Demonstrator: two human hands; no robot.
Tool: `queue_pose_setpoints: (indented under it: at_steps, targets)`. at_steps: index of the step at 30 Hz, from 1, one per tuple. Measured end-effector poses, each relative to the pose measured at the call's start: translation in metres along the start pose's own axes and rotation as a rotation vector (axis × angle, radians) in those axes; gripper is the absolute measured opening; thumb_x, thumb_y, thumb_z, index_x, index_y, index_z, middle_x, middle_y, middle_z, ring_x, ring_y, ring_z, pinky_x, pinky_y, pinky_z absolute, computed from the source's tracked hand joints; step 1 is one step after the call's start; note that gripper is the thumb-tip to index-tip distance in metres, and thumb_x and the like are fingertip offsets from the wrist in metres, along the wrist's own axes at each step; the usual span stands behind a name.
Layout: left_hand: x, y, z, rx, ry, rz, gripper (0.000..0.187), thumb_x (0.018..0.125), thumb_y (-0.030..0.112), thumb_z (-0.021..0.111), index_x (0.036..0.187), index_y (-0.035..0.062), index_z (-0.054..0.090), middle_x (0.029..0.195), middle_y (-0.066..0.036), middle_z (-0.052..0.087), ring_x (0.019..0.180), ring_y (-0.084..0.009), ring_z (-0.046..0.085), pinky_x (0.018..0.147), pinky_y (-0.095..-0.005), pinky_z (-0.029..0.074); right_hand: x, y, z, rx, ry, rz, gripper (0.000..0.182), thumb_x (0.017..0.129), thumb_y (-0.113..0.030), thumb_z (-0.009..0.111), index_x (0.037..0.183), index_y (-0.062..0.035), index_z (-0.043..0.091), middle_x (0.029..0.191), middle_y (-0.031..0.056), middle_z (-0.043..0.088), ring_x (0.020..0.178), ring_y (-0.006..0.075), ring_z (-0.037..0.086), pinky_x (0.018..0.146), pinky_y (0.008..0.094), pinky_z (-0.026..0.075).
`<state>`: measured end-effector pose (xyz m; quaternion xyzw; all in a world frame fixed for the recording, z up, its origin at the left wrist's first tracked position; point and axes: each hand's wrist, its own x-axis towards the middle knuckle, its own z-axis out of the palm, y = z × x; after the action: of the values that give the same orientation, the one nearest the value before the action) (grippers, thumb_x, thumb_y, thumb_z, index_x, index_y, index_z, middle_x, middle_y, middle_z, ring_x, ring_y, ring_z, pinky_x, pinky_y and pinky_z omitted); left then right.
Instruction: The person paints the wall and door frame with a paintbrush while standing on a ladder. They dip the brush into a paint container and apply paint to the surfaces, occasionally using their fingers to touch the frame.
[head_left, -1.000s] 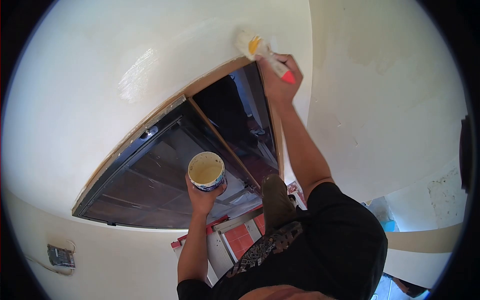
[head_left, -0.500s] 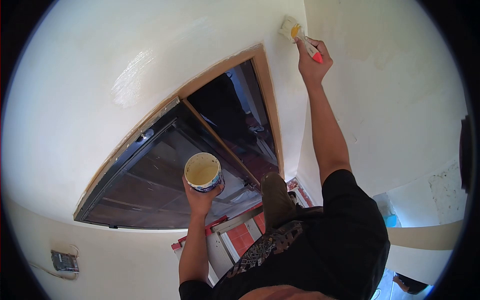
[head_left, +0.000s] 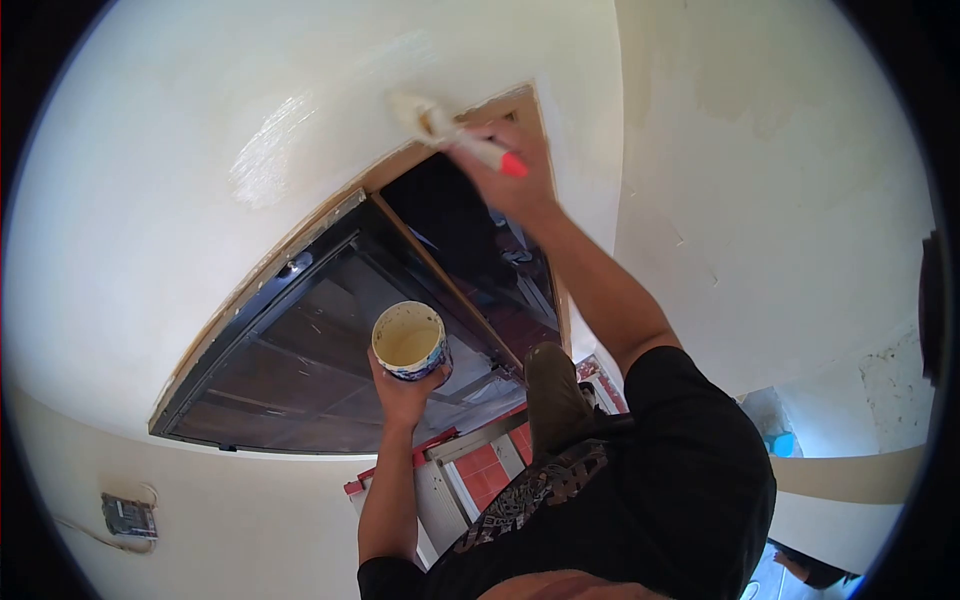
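My right hand (head_left: pixel 510 178) is wrapped round the handle of a paintbrush (head_left: pixel 428 120), slightly smeared by motion. The brush has a pale handle with a red end, and its bristles lie against the cream wall (head_left: pixel 340 60) just above the wooden frame (head_left: pixel 410 160). Lower down, my left hand (head_left: pixel 405 395) grips a paint bucket (head_left: pixel 408 335) from below and the side. Pale cream paint shows inside the bucket, whose outer wall is streaked with drips. To the left of the brush, a wet, shiny paint patch (head_left: pixel 270 150) marks the wall.
Below the wooden frame is a dark door or window panel (head_left: pixel 320 350). A ladder (head_left: pixel 450 495) with red parts stands beneath me over red floor tiles (head_left: pixel 480 470). An open electrical box (head_left: pixel 130 517) with a loose cable sits low on the left wall. Part of another person (head_left: pixel 810 570) shows at lower right.
My right hand has swept the brush left and slightly down, from near the wall corner to above the frame. The bucket in my left hand has hardly moved.
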<state>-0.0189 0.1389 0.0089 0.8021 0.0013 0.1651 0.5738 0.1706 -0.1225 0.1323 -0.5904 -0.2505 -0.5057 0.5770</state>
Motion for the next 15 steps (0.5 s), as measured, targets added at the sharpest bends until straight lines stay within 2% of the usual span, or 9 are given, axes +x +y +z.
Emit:
queue_pose_setpoints:
  at_steps: [3,6,7,9,11,14,15]
  targets:
    - [-0.001,0.000,-0.001,0.035,0.010,-0.001,0.096,0.058,0.006,0.097,0.137,0.0049,0.044,0.128,-0.010,0.062,0.120,-0.0242,0.061,0.106,-0.0368,0.047,0.024,0.041,-0.037,-0.034,0.146,0.175,0.021,0.085,-0.015,0.089,0.094,-0.0014,0.075,0.086,0.0034,0.076,0.079,0.0061,0.066,0.072,0.0243,0.054]
    - [0.001,0.000,0.001,0.011,0.006,-0.008,0.095,0.058,0.007,0.097,0.137,0.0050,0.044,0.127,-0.011,0.063,0.120,-0.0244,0.061,0.106,-0.0368,0.047,0.050,0.098,-0.097,-0.238,0.268,0.080,0.021,0.084,-0.010,0.089,0.094,-0.0004,0.074,0.087,0.0019,0.075,0.078,0.0056,0.064,0.073,0.0231,0.053]
    - [0.001,0.000,0.001,-0.027,-0.009,-0.009,0.095,0.058,0.008,0.097,0.137,0.0051,0.044,0.127,-0.011,0.063,0.120,-0.0246,0.061,0.106,-0.0367,0.047,0.058,0.098,-0.111,-0.247,0.334,0.097,0.026,0.082,-0.015,0.091,0.094,0.0004,0.075,0.082,0.0021,0.074,0.075,0.0082,0.064,0.072,0.0256,0.053]
    - [0.001,-0.001,0.001,0.000,0.001,-0.005,0.095,0.058,0.008,0.097,0.136,0.0050,0.044,0.127,-0.011,0.063,0.120,-0.0246,0.061,0.106,-0.0365,0.047,0.065,0.099,-0.128,-0.204,0.402,0.106,0.021,0.083,-0.010,0.089,0.094,0.0008,0.075,0.082,0.0028,0.073,0.074,0.0080,0.064,0.072,0.0240,0.052]
    - [0.003,0.000,0.002,0.030,0.008,0.003,0.095,0.058,0.007,0.097,0.136,0.0050,0.045,0.127,-0.011,0.063,0.120,-0.0246,0.062,0.106,-0.0363,0.047,0.068,0.092,-0.129,-0.225,0.436,0.125,0.019,0.084,-0.008,0.088,0.095,0.0011,0.075,0.082,0.0042,0.074,0.074,0.0081,0.064,0.071,0.0238,0.052]
    - [0.001,0.003,0.001,0.055,0.006,0.000,0.094,0.058,0.007,0.097,0.136,0.0050,0.045,0.127,-0.011,0.063,0.120,-0.0243,0.062,0.106,-0.0359,0.047,0.058,0.084,-0.100,-0.373,0.456,-0.156,0.017,0.086,-0.007,0.084,0.099,0.0002,0.076,0.084,0.0080,0.075,0.070,0.0108,0.065,0.067,0.0265,0.054]
    - [0.001,0.007,0.002,0.049,0.004,-0.003,0.093,0.058,0.006,0.097,0.135,0.0051,0.046,0.127,-0.011,0.063,0.120,-0.0242,0.062,0.106,-0.0358,0.047,0.047,0.081,-0.083,-0.430,0.404,-0.126,0.015,0.086,-0.008,0.084,0.099,-0.0030,0.077,0.083,0.0076,0.074,0.070,0.0129,0.067,0.066,0.0279,0.054]
